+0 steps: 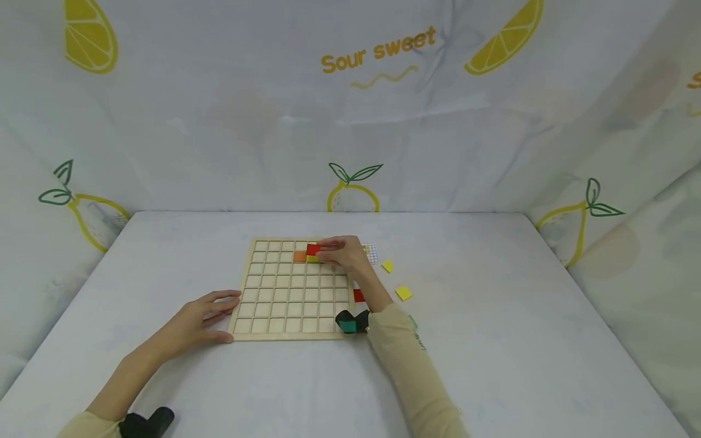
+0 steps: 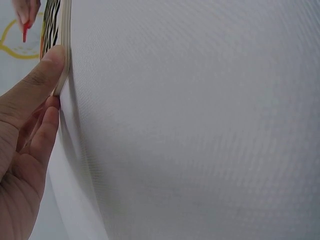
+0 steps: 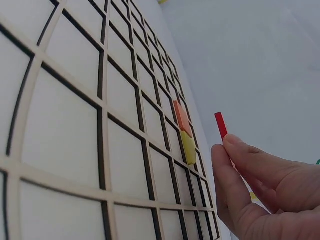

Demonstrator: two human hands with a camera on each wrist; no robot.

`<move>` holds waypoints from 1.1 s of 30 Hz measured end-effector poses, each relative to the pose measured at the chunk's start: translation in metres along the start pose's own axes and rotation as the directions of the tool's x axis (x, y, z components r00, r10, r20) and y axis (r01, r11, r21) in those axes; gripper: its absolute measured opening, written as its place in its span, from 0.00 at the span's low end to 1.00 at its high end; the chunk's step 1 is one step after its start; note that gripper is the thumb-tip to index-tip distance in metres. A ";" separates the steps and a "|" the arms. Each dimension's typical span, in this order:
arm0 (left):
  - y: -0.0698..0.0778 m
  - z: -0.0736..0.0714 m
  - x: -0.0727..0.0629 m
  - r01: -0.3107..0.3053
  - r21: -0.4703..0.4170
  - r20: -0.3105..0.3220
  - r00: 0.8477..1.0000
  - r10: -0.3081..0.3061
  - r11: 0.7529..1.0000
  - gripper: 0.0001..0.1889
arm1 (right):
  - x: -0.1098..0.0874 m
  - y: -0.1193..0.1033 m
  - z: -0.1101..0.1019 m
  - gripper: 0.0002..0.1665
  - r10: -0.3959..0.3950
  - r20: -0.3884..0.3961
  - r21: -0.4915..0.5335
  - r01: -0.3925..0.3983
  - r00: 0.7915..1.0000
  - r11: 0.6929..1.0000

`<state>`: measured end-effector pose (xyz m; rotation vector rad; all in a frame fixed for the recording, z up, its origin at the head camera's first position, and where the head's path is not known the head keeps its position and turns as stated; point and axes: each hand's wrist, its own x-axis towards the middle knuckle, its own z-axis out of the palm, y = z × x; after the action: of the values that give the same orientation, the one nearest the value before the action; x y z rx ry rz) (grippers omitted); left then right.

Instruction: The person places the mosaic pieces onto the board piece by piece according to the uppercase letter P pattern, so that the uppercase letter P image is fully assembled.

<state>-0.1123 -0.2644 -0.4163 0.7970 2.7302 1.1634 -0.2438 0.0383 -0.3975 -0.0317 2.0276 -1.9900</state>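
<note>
A pale wooden grid board (image 1: 274, 294) with square cells lies on the table. My right hand (image 1: 344, 252) pinches a red tile (image 3: 221, 125) between thumb and fingers, held above the board's far rows. Beneath it, an orange tile (image 1: 299, 256) and a yellow tile (image 3: 188, 148) sit side by side in neighbouring cells. At the board's near left edge rests my left hand (image 1: 199, 317), fingers fairly straight, with the thumb at the corner. In the left wrist view, that thumb (image 2: 50, 62) touches the board's side.
Right of the board lie a yellow triangular piece (image 1: 387, 266), a yellow square tile (image 1: 403, 292) and a red piece (image 1: 358, 295), partly hidden by the right arm. A small card with a printed grid (image 1: 372, 253) shows behind the right wrist. A lemon-print cloth (image 1: 230, 121) hangs behind the table.
</note>
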 end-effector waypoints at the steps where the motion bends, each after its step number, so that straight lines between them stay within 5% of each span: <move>1: 0.000 0.000 0.000 -0.002 0.008 0.000 1.000 0.002 1.000 0.34 | 0.000 0.000 0.002 0.17 -0.009 -0.002 -0.020 0.009 1.000 1.000; 11: -0.001 0.001 0.005 0.064 0.002 0.025 0.998 -0.064 0.998 0.34 | 0.008 -0.002 0.020 0.16 -0.075 0.005 -0.058 0.075 0.997 0.996; 17: 0.000 0.000 0.006 0.081 -0.018 0.037 0.996 -0.080 0.997 0.34 | 0.010 -0.004 0.029 0.14 -0.084 -0.017 -0.176 0.079 0.996 0.981; 33: -0.002 -0.002 0.003 0.085 -0.021 0.032 0.996 -0.085 0.996 0.36 | 0.018 -0.002 0.049 0.10 -0.147 -0.042 -0.494 0.108 0.988 0.863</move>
<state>-0.1158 -0.2654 -0.4160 0.6831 2.6928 1.1523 -0.2503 -0.0136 -0.3990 -0.2046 2.5939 -1.5047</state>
